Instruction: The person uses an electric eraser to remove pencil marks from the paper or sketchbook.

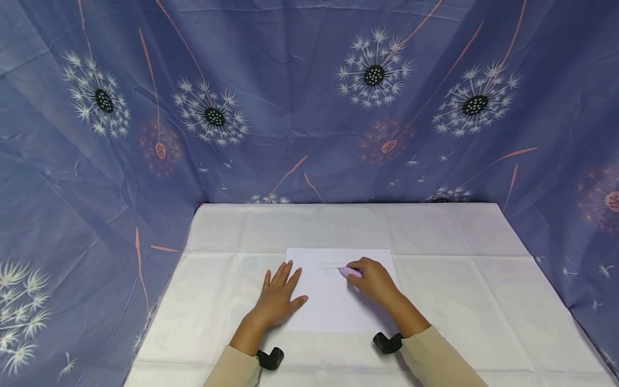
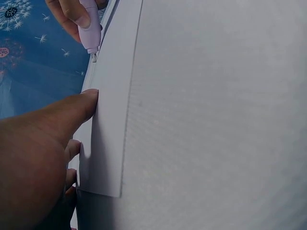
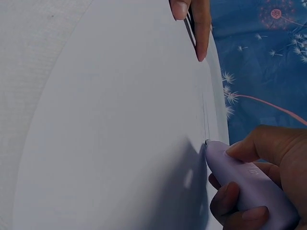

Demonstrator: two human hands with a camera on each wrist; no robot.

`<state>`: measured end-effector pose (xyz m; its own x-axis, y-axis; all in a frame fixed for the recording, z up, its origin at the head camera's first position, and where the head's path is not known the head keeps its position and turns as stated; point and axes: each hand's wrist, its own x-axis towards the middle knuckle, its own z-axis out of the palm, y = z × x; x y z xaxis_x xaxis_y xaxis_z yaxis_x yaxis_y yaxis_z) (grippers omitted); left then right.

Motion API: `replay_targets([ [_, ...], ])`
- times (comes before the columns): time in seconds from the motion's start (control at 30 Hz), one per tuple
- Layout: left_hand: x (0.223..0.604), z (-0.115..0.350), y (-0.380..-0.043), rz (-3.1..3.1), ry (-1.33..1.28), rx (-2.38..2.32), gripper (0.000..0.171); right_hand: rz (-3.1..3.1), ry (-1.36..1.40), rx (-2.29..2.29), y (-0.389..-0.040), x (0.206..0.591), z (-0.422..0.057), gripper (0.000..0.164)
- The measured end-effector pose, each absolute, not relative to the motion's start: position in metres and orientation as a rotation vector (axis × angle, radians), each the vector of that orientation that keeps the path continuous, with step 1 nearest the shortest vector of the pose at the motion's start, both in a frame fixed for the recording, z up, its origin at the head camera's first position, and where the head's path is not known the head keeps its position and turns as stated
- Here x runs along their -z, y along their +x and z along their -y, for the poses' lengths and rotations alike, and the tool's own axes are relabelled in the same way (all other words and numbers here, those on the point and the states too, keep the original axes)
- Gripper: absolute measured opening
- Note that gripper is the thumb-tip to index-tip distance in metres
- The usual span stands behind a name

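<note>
A sheet of white paper (image 1: 333, 312) lies on the white-covered table, with a few faint thin lines (image 1: 329, 267) near its upper middle. My right hand (image 1: 374, 279) grips a lilac electric eraser (image 3: 249, 187), thumb on one side and curled fingers on the other. Its small metal tip (image 2: 94, 58) meets the paper at the right end of the lines. Flat across the paper's left edge rests my left hand (image 1: 275, 303), fingers spread and thumb pointing toward the lines. In the right wrist view, fingertips of the left hand (image 3: 203, 33) touch the sheet.
The white cloth (image 1: 222, 231) on the table has fold creases. Blue fabric with dandelion prints (image 1: 290, 107) hangs behind and at both sides. A black strap mount sits on each wrist, the left one (image 1: 271, 358) and the right one (image 1: 387, 343).
</note>
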<state>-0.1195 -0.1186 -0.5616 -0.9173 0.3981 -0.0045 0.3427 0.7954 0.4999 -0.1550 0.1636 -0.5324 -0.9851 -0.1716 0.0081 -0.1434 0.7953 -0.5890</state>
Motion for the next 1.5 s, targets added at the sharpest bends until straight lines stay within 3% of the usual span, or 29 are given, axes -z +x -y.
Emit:
replay_targets([
  [1.5, 0.5609, 0.1187, -0.1198, -2.877, 0.609, -0.769, 0.073, -2.934, -0.288, 0.998, -0.1561, 0.5332, -0.1622, 0.023],
])
